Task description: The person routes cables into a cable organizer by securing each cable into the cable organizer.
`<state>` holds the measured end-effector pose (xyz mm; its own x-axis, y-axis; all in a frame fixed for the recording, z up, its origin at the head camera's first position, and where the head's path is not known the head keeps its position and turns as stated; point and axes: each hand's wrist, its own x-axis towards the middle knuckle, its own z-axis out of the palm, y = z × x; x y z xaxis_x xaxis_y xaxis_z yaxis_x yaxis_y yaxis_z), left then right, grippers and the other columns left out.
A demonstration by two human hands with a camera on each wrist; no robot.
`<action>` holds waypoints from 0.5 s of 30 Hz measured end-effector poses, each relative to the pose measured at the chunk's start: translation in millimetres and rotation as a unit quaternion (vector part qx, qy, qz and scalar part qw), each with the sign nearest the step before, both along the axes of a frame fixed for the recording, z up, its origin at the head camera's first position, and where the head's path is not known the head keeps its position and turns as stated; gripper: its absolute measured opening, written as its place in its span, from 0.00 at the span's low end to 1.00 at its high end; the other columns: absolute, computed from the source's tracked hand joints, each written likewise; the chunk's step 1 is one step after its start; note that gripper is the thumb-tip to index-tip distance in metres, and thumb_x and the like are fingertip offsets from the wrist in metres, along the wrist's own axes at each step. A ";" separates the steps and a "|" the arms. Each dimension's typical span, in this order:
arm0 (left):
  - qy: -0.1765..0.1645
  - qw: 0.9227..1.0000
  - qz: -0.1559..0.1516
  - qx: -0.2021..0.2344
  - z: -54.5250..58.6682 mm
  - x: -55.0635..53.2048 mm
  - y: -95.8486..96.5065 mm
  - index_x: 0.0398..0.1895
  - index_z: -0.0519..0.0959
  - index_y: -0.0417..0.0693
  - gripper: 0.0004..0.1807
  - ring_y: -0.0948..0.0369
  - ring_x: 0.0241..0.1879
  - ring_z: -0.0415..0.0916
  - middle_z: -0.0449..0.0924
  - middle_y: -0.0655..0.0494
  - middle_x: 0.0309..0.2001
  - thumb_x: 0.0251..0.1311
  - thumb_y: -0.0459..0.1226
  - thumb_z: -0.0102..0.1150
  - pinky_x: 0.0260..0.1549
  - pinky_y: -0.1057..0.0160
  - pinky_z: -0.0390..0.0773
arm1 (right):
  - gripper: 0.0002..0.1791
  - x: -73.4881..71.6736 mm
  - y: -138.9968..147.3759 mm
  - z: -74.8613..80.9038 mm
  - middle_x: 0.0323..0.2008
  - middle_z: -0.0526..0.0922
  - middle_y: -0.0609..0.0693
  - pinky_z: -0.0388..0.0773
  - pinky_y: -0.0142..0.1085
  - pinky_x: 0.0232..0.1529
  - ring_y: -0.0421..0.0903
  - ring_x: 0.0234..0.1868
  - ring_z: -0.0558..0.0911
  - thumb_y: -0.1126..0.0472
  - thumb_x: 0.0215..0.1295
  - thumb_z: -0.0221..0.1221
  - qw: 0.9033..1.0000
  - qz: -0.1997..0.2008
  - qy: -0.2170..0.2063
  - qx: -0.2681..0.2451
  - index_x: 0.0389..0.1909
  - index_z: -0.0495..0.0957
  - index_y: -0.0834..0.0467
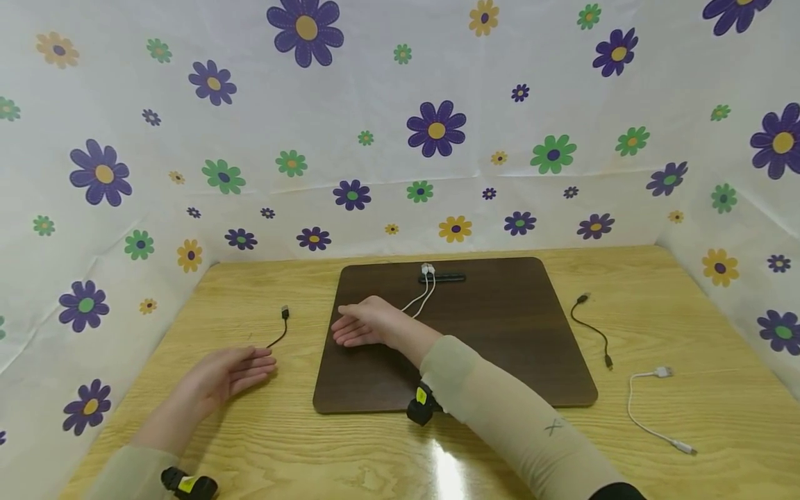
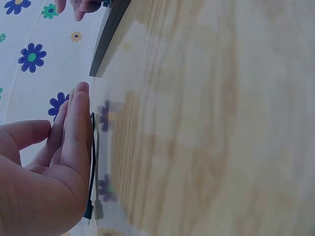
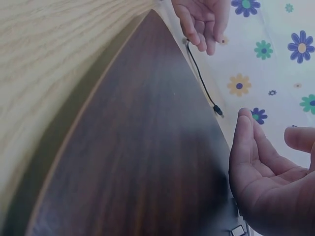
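Left hand (image 1: 228, 378): fingers extended, nothing grasped; lower left of the head frame
Right hand (image 1: 369, 323): fingers likewise extended, nothing grasped; left of centre of the frame, over the left part of the dark board (image 1: 506, 326); contact with the board cannot be told
Left black cable (image 1: 285, 316): nearest piece to the left hand; one plug shows just above the fingertips, the lead running down behind them; far end hidden in the head view; touch cannot be confirmed
Step in hand: judged a reach or ready pose beside the left black cable, with no cable gripped
Next move: judged to call for curling the left fingers round that lead or pinching its plug, the right hand being near enough to assist
Black strip (image 1: 450, 278): upper centre, on the board near its far edge; two white cables (image 1: 428, 269) have plugs at its left end, their leads passing behind the right forearm
Right-hand side of frame: right black cable (image 1: 591, 328) beside the board; loose white cable (image 1: 630, 411) lower; both on the tabletop (image 1: 350, 451), well apart from either hand
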<state>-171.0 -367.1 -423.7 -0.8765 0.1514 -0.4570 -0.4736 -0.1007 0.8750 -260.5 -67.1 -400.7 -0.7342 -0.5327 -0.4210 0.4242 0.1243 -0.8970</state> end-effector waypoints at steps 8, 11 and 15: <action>0.001 1.000 -0.003 0.021 2.4 8.4 -10.2 0.47 0.89 0.47 0.23 0.63 0.46 0.91 0.92 0.56 0.44 0.87 0.36 0.39 0.51 0.66 0.88 | 0.23 1.7 -9.3 -4.9 0.30 0.87 0.53 0.89 0.31 0.39 0.39 0.27 0.86 0.59 0.84 0.53 1.000 0.013 0.005 -0.002 0.56 0.82 0.77; -0.003 0.999 0.001 0.032 2.0 9.8 -14.3 0.45 0.89 0.48 0.24 0.63 0.46 0.91 0.93 0.56 0.44 0.87 0.36 0.39 0.51 0.65 0.89 | 0.21 3.4 -14.2 -4.8 0.38 0.91 0.62 0.89 0.30 0.40 0.39 0.28 0.86 0.61 0.83 0.54 1.000 0.005 0.018 -0.004 0.57 0.81 0.78; -0.003 0.999 0.004 0.038 2.0 10.5 -17.5 0.43 0.90 0.50 0.25 0.63 0.46 0.91 0.93 0.55 0.44 0.87 0.36 0.38 0.51 0.66 0.89 | 0.19 5.4 -22.0 -3.8 0.54 0.87 0.72 0.90 0.34 0.47 0.44 0.34 0.90 0.64 0.81 0.56 0.999 -0.008 0.034 -0.003 0.57 0.81 0.78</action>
<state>-160.5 -384.6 -421.7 -0.8749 0.1789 -0.4499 -0.4780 -0.1708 0.8616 -255.1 -89.1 -404.4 -0.7690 -0.5235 -0.3669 0.3644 0.1126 -0.9244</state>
